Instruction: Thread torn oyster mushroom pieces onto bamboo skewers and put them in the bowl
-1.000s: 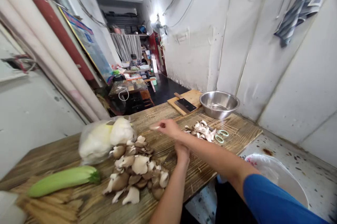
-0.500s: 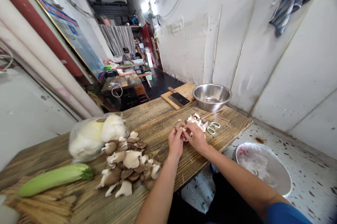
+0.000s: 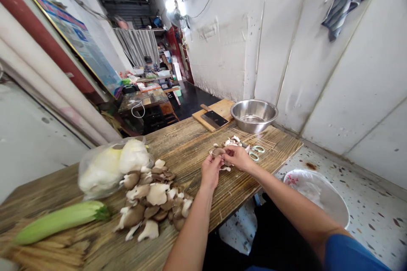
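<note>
Between my two hands is a brown-capped oyster mushroom [image 3: 218, 151]. My left hand [image 3: 211, 169] pinches it from the near left side. From the right, my right hand [image 3: 237, 157] has its fingers closed on the same mushroom, thumbs close together. Right behind my hands lies a small heap of mushroom pieces [image 3: 234, 140], partly covered by the right hand. Pale-green-handled scissors [image 3: 258, 149] rest beside that heap, their blades hidden. A large pile of whole oyster mushrooms [image 3: 157, 196] sits on the table to the left of my left forearm.
Thin wooden skewers [image 3: 257, 138] lie near a steel basin [image 3: 254, 114]. A cleaver [image 3: 213, 119] rests on a cutting board [image 3: 226, 107]. Left are a bag of pale vegetables [image 3: 108, 169] and a green gourd [image 3: 60, 222]. A lined bin [image 3: 333, 203] stands on the floor; a person [image 3: 152, 66] is far back.
Both hands stay at the same spot, and the mushroom's cap now shows turned more flat between the fingers. The view has shifted slightly; the person at the back shows more clearly.
</note>
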`<move>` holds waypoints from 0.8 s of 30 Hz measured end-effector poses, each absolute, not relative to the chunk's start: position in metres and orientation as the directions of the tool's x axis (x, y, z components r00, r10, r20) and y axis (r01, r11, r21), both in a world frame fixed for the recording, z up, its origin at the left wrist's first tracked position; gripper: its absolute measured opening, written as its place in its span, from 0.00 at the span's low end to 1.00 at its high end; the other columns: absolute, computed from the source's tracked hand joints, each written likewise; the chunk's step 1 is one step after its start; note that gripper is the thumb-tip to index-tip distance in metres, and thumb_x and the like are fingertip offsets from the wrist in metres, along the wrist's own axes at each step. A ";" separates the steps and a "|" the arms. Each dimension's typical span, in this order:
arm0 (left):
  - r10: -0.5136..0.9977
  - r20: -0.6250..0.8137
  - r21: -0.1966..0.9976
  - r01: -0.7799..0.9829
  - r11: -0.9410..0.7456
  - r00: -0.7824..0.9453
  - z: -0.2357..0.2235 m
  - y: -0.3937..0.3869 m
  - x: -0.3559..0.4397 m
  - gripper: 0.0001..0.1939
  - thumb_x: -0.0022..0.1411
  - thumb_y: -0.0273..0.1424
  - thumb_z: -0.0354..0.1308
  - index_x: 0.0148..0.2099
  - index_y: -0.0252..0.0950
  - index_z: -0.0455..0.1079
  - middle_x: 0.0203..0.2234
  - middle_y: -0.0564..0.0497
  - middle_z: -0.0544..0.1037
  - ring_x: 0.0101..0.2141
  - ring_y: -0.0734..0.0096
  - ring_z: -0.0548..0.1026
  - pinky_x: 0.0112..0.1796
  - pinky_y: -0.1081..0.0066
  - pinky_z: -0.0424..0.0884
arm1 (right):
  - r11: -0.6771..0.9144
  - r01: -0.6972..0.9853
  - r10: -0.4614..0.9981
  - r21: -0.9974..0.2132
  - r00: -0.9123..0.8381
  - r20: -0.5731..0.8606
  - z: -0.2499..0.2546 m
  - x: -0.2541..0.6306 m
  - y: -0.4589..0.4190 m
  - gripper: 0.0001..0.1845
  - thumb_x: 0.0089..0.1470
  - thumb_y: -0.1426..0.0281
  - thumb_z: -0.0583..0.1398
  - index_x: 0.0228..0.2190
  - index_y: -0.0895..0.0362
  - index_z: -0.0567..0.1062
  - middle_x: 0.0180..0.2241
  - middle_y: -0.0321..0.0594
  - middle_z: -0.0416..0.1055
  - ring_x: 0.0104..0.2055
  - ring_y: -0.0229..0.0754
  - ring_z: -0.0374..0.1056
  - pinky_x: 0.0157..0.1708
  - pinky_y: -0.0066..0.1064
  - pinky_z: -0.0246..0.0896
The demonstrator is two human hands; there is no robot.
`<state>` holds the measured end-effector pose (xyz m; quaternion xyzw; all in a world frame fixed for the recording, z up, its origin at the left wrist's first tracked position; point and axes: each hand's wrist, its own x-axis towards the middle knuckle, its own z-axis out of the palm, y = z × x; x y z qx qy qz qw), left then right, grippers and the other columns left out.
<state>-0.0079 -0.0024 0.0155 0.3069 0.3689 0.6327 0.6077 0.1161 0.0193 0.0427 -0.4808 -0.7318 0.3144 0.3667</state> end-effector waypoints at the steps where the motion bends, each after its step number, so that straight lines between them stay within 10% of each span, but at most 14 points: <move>1: 0.995 -0.065 0.854 -0.520 0.018 -0.073 0.016 -0.003 -0.008 0.12 0.41 0.29 0.65 0.30 0.31 0.70 0.19 0.56 0.71 0.21 0.82 0.66 0.25 0.79 0.62 | 0.339 0.469 0.932 -0.815 -0.283 0.225 0.043 0.117 0.019 0.08 0.47 0.71 0.58 0.30 0.59 0.75 0.24 0.33 0.73 0.26 0.34 0.67 0.27 0.22 0.60; 24: 0.989 -0.094 0.890 -0.436 0.134 0.112 0.021 -0.010 -0.007 0.07 0.41 0.27 0.62 0.25 0.31 0.67 0.16 0.56 0.67 0.18 0.83 0.62 0.21 0.79 0.57 | 0.100 0.424 0.992 -0.900 -0.108 0.059 0.036 0.118 0.012 0.04 0.44 0.73 0.54 0.20 0.57 0.67 0.15 0.31 0.68 0.16 0.33 0.65 0.17 0.21 0.61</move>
